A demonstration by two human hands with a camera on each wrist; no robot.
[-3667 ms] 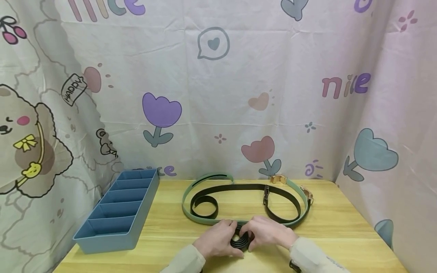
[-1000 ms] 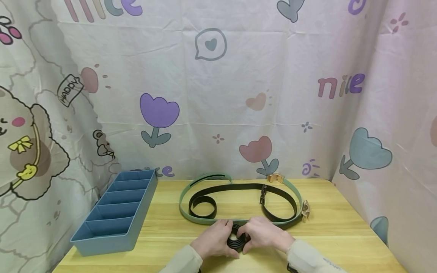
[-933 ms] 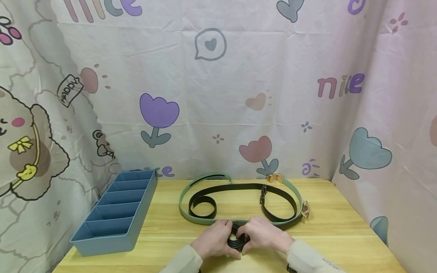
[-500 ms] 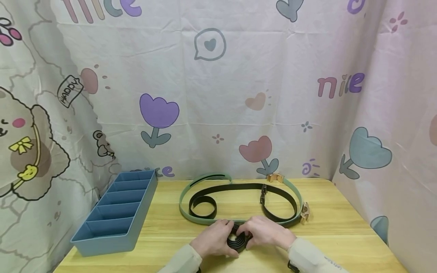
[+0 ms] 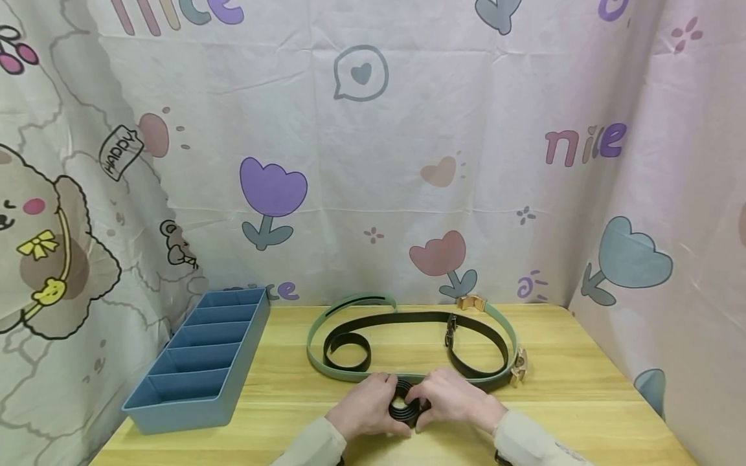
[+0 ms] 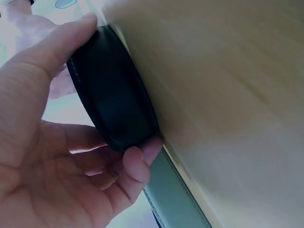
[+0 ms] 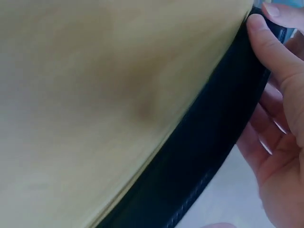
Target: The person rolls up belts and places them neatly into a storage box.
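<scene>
Left sleeve (image 5: pixel 315 444) and right sleeve (image 5: pixel 535 440), both pale, slant inward from lower edge. Left hand (image 5: pixel 368 408) grips, thumb and fingers curved toward each other. Right hand (image 5: pixel 454 400) close opposite, knuckles bent, thumb and forefinger pinching; other fingers apparently curled, partly cropped in wrist view.

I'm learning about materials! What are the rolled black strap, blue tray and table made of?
The rolled black strap looks like real or fake leather: smooth, slightly shiny, stitch-like marks along one edge. The blue tray is probably matte plastic, with thin, even-coloured walls. The table seems smooth wood or imitation: yellow grain streaks.
</scene>
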